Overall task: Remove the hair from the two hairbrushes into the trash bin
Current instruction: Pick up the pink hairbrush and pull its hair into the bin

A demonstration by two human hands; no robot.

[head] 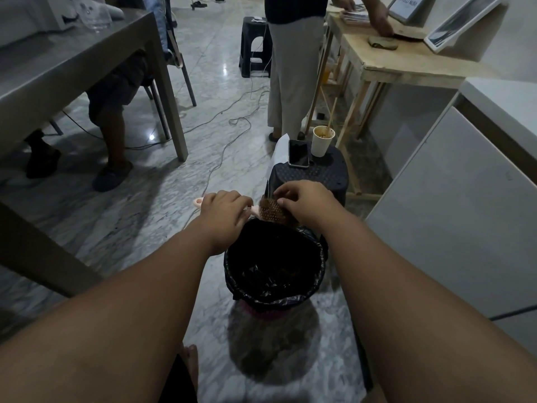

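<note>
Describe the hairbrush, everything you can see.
The hairbrush looks like pale pink plastic, with a hole at the handle's end and a dotted bristle pad matted with brown hair. It lies roughly level above the far rim of the black-lined trash bin. The left hand grips its handle; the right hand pinches the hair on the pad.

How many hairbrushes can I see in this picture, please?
1. The pink hairbrush is held over the far rim of the trash bin: the left hand grips its handle, the right hand pinches the hair in its bristles. No second brush shows; it may be out of view.
</note>
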